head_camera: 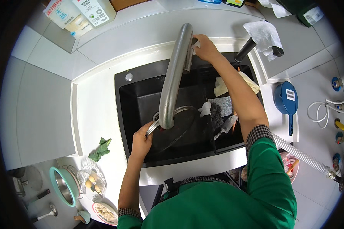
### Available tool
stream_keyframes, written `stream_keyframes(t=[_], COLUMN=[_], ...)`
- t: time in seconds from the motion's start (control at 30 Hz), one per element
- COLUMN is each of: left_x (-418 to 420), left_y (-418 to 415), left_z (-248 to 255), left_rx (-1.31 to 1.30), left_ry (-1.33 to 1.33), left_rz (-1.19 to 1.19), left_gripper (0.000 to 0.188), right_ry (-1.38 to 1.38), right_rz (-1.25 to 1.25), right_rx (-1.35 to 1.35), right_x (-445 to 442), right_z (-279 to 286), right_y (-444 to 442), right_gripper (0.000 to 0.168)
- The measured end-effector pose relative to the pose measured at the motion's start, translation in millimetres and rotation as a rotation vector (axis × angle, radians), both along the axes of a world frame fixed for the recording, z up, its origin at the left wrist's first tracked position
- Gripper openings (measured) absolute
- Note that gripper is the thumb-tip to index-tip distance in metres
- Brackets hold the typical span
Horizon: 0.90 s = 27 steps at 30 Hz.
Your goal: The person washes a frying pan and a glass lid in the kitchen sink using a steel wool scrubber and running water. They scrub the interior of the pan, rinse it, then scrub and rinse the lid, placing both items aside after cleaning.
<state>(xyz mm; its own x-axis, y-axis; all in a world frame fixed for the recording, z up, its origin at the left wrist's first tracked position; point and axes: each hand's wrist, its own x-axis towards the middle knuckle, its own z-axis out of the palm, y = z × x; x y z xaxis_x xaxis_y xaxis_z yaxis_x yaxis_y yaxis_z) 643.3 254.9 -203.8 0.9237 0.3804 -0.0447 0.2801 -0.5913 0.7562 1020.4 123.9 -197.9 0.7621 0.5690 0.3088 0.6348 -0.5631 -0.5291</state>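
Note:
My left hand (141,140) grips the rim of what looks like a clear glass pot lid (184,108) with a steel edge. The lid is over the large left basin of a black double sink (163,86), below the spout of a brushed steel faucet (175,71). Part of the lid is hidden behind the spout. Up at the faucet's base, my right hand (207,49) has its fingers on the lever (194,41). Whether water runs is hard to tell. In the smaller right basin lie a grey scouring cloth (222,104), a white rag (228,123) and a beige cloth (220,86).
Right of the sink, a blue lidded pan (285,98) rests on the white counter. A black post (245,50) carries a white cloth (263,35). On the left are a green leaf (101,149), a bag of eggs (92,184), a teal-rimmed bowl (63,186) and a food bowl (104,213).

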Motion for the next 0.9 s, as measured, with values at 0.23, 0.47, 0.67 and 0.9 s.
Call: stream_keyframes(t=[0.23,0.47,0.67,0.9], left_x=[0,-4,-22,-45], left_y=[1,-19,-49,-73], left_z=[0,6,16,35], left_rx=[-0.003,-0.006,0.249,0.445], left_ry=[-0.010,-0.092,-0.238,-0.295], left_rz=[-0.006,-0.096,-0.242,-0.228], left_gripper=[0.046,0.045,0.039,0.034], right_ry=[0.528,1.867,2.109,2.122], right_rz=[0.045,-0.117,-0.306,-0.260], right_rx=[0.267,0.643,0.982,1.119], right_x=[-133,-253,-285,-305], right_z=[14,-16,1,11], right_y=[-42,-71,-70,-78], right_gripper=[0.036,0.067,0.053,0.049])
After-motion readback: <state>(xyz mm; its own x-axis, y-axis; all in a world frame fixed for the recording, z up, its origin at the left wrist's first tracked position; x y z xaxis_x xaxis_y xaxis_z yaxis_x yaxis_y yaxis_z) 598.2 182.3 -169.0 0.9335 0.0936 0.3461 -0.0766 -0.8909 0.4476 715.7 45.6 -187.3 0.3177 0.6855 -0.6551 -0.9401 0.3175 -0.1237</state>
